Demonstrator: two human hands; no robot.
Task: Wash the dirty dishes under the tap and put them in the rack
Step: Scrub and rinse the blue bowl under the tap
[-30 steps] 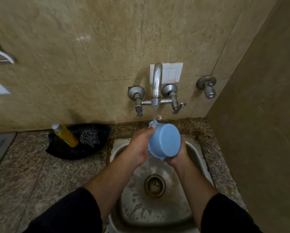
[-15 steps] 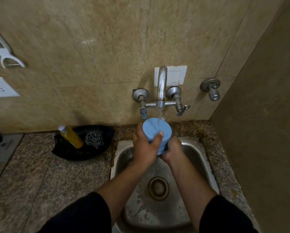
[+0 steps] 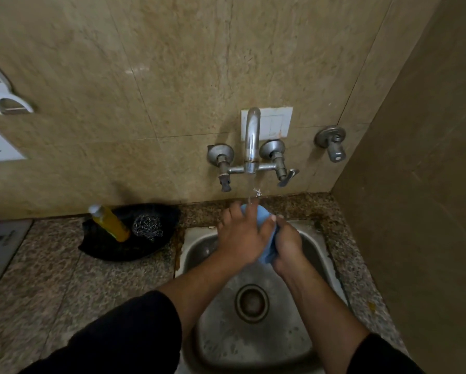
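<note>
A person holds a blue cup in both hands over the far end of the sink, right under the tap. Water runs down from the tap and lands on the cup and the fingers. The left hand lies over the top of the cup, and its grip wraps round it. The right hand holds the cup from the right side, its grip curled on it. The hands hide most of the cup. On the surface to the left sits a black dish. In it are a tilted yellow bottle and a metal scrubber just beside it.
</note>
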